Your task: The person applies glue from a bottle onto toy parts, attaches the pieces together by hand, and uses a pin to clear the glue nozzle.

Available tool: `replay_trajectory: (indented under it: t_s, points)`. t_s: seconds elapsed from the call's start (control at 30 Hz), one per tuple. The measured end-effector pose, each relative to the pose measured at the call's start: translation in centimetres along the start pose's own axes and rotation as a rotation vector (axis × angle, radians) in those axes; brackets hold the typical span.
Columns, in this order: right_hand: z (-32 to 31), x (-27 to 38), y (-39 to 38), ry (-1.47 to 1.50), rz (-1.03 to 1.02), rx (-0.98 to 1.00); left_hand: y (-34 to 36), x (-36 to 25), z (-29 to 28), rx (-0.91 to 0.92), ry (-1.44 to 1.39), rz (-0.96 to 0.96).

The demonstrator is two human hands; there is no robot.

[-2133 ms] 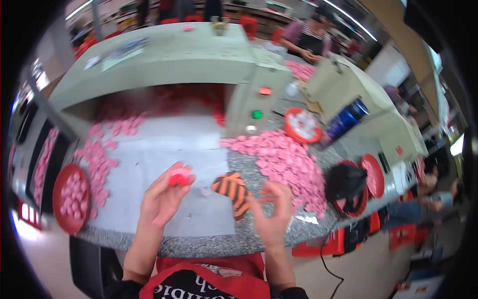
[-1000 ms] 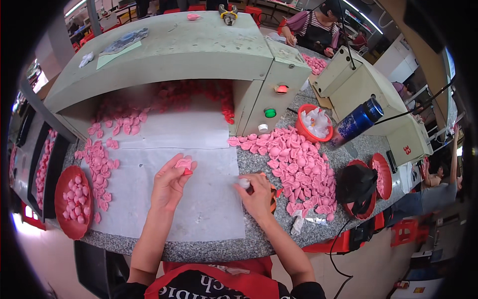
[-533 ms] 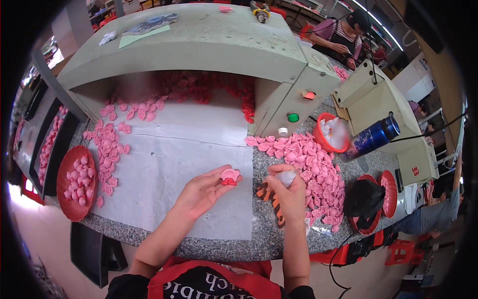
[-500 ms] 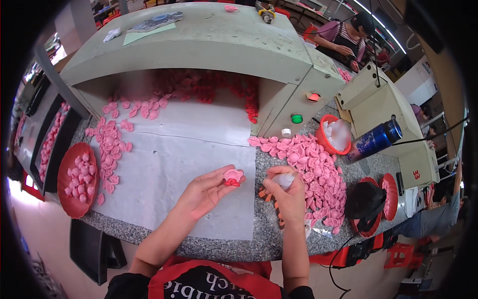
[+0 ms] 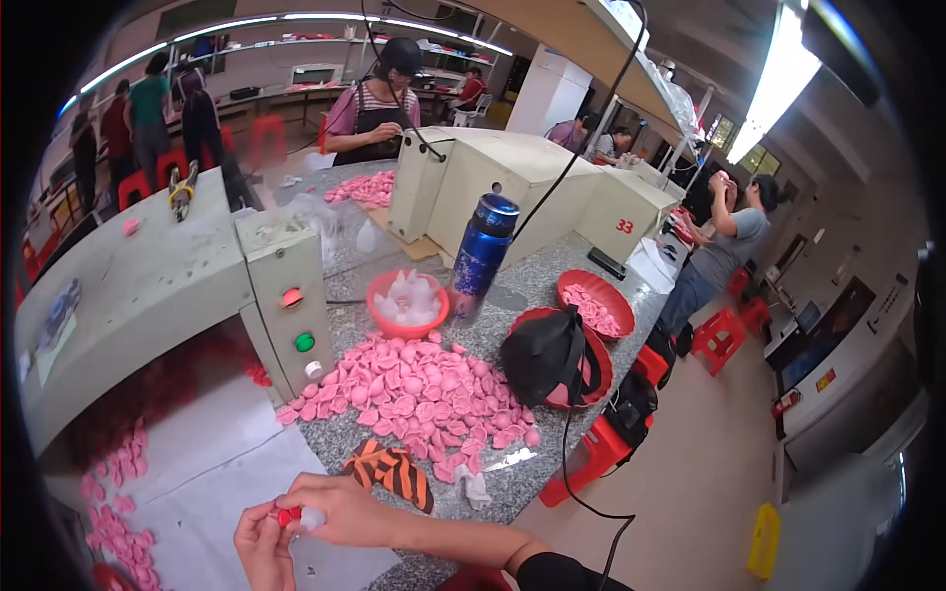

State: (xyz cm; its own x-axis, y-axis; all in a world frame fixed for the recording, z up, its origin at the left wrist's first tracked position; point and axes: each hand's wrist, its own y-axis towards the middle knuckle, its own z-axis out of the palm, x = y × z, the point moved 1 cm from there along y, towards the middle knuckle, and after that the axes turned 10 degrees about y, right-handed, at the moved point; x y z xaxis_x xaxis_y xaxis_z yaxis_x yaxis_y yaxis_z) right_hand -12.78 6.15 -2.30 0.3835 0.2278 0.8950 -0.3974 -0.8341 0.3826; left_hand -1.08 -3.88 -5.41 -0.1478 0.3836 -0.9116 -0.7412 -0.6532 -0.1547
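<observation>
Both hands meet over the white sheet at the lower left. My left hand is closed around a small pink-and-red moulded piece, mostly hidden by fingers. Pressed up against it, my right hand grips a translucent white soft piece. Just beyond my right hand lies an orange-and-black striped cloth. A large heap of pink shell-like pieces spreads over the speckled stone table behind that cloth.
A pale green machine with an open mouth stands at left. Beyond the heap are a red bowl of translucent pieces, a blue bottle and a black cap on a red basket. A cable hangs off the table edge. People work farther back.
The view has swung to the right and up. My hands, apart before, have come together, bringing the translucent white piece against the pink-and-red piece.
</observation>
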Motion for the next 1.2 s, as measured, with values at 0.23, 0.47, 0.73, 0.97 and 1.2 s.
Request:
replay_trajectory:
  t_s: [0.23, 0.47, 0.73, 0.97, 1.2]
  points:
    - [0.2, -0.4, -0.1, -0.034, 0.073, -0.057, 0.4, 1.0, 0.9, -0.118, 0.318, 0.282]
    - [0.7, -2.3, 0.3, -0.064, -0.062, -0.127, 0.8, 1.5, 1.0, -0.145, 0.422, 0.408]
    - [0.0, -1.4, 0.3, -0.092, 0.0, -0.153, 1.4, 1.9, 1.3, -0.136, -0.011, 0.034]
    - [0.2, -1.6, 0.2, -0.032, -0.121, -0.118, 1.2, 2.2, -0.6, -0.005, 0.103, 0.139]
    - [1.2, -2.8, -0.4, -0.093, -0.038, -0.164, 1.3, 3.2, -0.9, 0.016, -0.064, 0.026]
